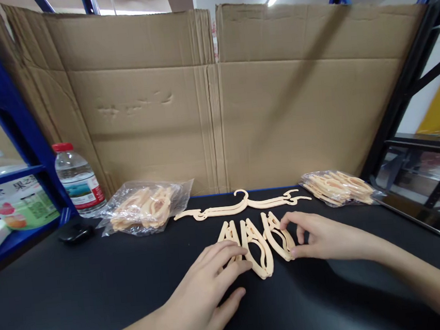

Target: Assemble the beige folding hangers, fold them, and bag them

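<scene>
Three folded cream plastic hangers lie side by side on the black table. My left hand (212, 285) is over the left folded hanger (232, 231), covering its lower part; its fingers are stretched and the tips reach the middle folded hanger (267, 259). At the right folded hanger (272, 236), my right hand (320, 236) has its thumb at the lower end and its forefinger near the upper end. Behind them an unfolded hanger (224, 210) lies spread out, its hook pointing toward the cardboard.
Clear bags of folded hangers lie at the back left (146, 208) and back right (337, 187). A water bottle (79, 181) and a black mouse (75, 232) are on the left. A tablet-like slab (423, 215) lies at the right. Cardboard (140, 105) walls off the back.
</scene>
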A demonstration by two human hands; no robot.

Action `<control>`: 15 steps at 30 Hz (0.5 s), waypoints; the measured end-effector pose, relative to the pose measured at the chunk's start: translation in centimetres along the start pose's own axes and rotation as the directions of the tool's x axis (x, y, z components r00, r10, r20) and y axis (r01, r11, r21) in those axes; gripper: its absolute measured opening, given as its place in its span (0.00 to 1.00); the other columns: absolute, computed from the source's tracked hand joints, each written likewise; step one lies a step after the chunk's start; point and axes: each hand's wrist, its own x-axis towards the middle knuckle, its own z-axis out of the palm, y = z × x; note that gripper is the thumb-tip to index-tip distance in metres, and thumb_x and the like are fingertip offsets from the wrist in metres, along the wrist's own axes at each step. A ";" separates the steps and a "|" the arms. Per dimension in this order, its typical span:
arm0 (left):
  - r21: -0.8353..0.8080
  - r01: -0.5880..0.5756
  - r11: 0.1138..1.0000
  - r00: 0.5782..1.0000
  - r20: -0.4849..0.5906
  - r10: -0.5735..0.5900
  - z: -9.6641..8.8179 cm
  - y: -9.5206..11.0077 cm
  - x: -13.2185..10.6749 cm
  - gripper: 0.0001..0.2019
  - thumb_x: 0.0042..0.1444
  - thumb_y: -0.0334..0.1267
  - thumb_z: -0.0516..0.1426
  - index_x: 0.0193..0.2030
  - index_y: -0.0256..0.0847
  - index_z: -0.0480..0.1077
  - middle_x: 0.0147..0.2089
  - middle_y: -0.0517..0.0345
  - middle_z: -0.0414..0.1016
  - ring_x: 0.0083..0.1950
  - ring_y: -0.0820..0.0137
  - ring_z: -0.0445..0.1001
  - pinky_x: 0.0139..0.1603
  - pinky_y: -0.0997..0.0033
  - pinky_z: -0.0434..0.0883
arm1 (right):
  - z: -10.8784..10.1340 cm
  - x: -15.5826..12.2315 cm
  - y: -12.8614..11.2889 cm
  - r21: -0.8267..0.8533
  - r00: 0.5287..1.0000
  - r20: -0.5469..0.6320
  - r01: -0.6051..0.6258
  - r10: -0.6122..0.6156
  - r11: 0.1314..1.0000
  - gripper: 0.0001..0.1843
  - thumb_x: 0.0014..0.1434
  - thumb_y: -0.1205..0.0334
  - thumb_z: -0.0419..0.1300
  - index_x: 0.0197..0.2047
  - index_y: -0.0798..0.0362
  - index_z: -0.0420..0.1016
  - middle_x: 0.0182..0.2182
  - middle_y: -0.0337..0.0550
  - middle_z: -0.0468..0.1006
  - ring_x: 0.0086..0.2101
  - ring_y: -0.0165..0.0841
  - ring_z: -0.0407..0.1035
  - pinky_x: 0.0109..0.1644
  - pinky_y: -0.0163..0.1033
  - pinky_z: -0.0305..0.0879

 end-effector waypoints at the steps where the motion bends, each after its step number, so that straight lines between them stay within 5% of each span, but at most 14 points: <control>1: 0.007 0.007 1.000 1.000 -0.006 -0.007 0.1 0.0 0.0 0.20 0.59 0.28 0.52 0.57 0.46 0.61 0.59 0.53 0.65 0.62 0.61 0.60 0.63 0.56 0.62 | 0.0 -0.2 -0.2 -0.012 0.999 -0.009 0.036 -0.036 0.999 0.27 0.49 0.57 0.66 0.52 0.51 0.67 0.40 0.43 0.73 0.31 0.32 0.68 0.35 0.36 0.66; 4: 0.039 0.035 0.999 0.999 -0.036 -0.034 0.3 -0.1 -0.1 0.20 0.59 0.29 0.53 0.57 0.47 0.62 0.60 0.52 0.64 0.63 0.60 0.59 0.62 0.55 0.63 | 0.0 -0.4 -0.6 -0.044 0.979 0.015 0.202 -0.201 0.978 0.36 0.49 0.59 0.67 0.60 0.45 0.62 0.56 0.46 0.62 0.44 0.35 0.67 0.49 0.39 0.66; 7: 0.075 0.055 0.996 0.998 -0.046 -0.052 0.4 0.0 -0.2 0.21 0.58 0.30 0.53 0.58 0.48 0.62 0.61 0.53 0.63 0.63 0.58 0.58 0.61 0.53 0.64 | 0.1 -0.2 -0.8 -0.063 0.945 0.105 0.317 -0.309 0.946 0.32 0.54 0.61 0.65 0.61 0.40 0.63 0.57 0.43 0.59 0.52 0.38 0.63 0.58 0.42 0.59; 15: 0.135 0.073 0.988 0.997 -0.046 -0.067 0.9 -0.2 -0.1 0.19 0.59 0.27 0.51 0.54 0.50 0.66 0.58 0.53 0.65 0.59 0.58 0.63 0.53 0.57 0.69 | 0.7 0.1 -1.3 -0.122 0.919 0.118 0.389 -0.376 0.913 0.24 0.60 0.61 0.60 0.60 0.42 0.64 0.58 0.43 0.61 0.54 0.37 0.63 0.58 0.41 0.59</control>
